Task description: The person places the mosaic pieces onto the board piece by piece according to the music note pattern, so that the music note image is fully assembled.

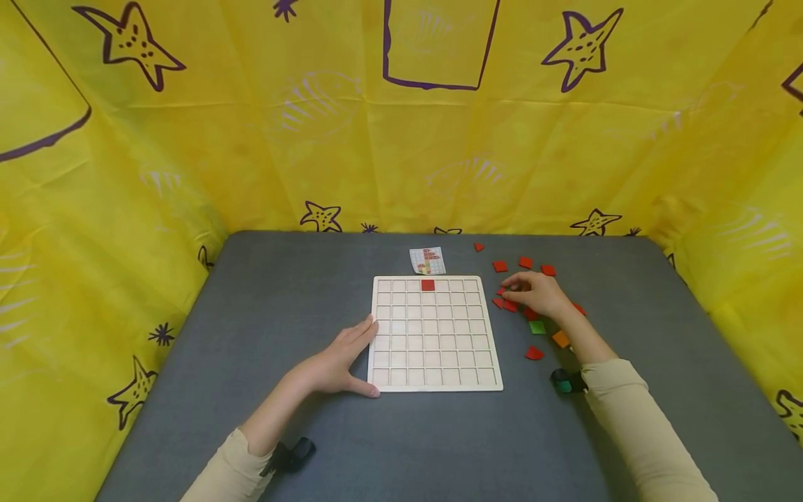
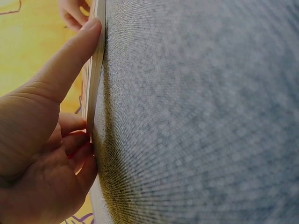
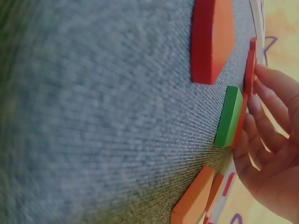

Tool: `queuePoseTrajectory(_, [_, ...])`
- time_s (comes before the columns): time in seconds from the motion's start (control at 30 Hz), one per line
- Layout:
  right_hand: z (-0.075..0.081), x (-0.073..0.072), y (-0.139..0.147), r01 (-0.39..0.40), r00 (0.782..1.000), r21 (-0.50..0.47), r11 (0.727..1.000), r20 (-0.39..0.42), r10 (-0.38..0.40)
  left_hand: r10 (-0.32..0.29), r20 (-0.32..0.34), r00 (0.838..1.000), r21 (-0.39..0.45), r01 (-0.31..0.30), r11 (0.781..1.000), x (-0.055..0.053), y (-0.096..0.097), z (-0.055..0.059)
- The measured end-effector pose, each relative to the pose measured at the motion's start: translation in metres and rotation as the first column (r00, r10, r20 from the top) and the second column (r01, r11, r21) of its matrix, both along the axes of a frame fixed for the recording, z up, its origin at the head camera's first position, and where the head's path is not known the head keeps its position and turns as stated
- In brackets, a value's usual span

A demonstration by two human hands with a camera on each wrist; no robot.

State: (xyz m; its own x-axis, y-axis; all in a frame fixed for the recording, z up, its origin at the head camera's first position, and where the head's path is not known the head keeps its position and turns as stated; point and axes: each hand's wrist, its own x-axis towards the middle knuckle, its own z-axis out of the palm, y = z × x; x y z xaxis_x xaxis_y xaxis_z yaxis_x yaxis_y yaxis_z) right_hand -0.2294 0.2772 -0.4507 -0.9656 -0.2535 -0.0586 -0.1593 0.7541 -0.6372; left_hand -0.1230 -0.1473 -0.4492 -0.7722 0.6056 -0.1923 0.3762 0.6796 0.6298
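Observation:
A white grid board (image 1: pixel 436 388) lies on the table, a red square tile (image 1: pixel 428 285) in its top row. My left hand (image 1: pixel 341 359) rests against the board's left side, thumb at the lower left corner and fingers further up the edge. Among loose tiles right of the board, my right hand (image 1: pixel 533 293) pinches a small red tile (image 1: pixel 500 291) between thumb and fingertips. In the right wrist view a red tile (image 3: pixel 251 70) touches that thumb. Close by that hand lie a green tile (image 1: pixel 537 327) and an orange tile (image 1: pixel 561 339).
A small picture card (image 1: pixel 427 261) lies just behind the board. Several more red tiles are scattered at the back right, one red tile (image 1: pixel 534 353) nearer me. Yellow patterned cloth (image 1: pixel 401 160) walls in the grey table (image 1: pixel 282 279).

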Motion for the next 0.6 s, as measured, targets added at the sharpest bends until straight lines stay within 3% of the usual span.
queuePoseTrajectory(0.23, [0.000, 0.000, -0.004, 0.036, 0.999, 0.027, 0.999, -0.014, -0.036, 0.005, 0.005, 1.000, -0.013, -0.005, 1.000, 0.000, 0.000, 0.000])
queuePoseTrajectory(0.6, [-0.004, 0.001, -0.012, 0.063, 0.993, 0.036, 0.997, -0.100, -0.060, 0.002, 0.010, 1.000, -0.021, -0.002, 1.000, 0.000, 0.000, 0.000])
